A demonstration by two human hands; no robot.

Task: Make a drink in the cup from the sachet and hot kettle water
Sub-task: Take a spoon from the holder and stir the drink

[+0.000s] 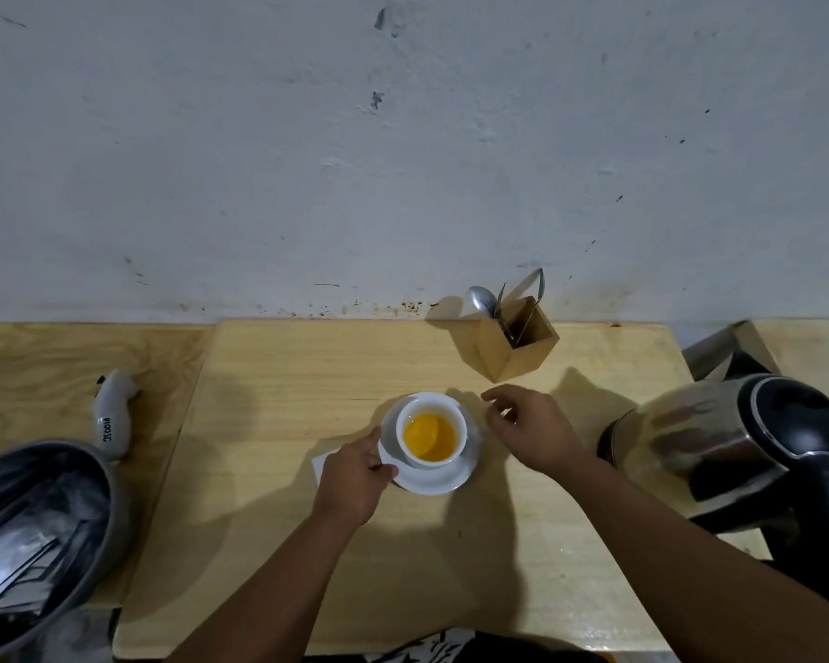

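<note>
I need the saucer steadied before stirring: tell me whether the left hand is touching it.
Touching. The head view shows the left hand with its thumb lying on the saucer rim, left of the cup.

Kettle (757,452) at right: cut off by frame edge, handle and base only partly in view, body smeared by wide-angle blur. Grey bin (39,533) at left: cropped by left and bottom edges; contents are shiny strips, can't tell what. White paper (320,464) mostly hidden under left hand (353,480) and saucer (431,480); only a corner shows, no print legible. Cup (431,430) handle not visible, so facing unknown. Utensils in wooden holder (518,342): lower parts hidden inside; only one spoon (482,299) recognisable. White object (115,413) at far left: marking too small to read. Patterned fabric (431,650) at bottom edge cropped.
</note>
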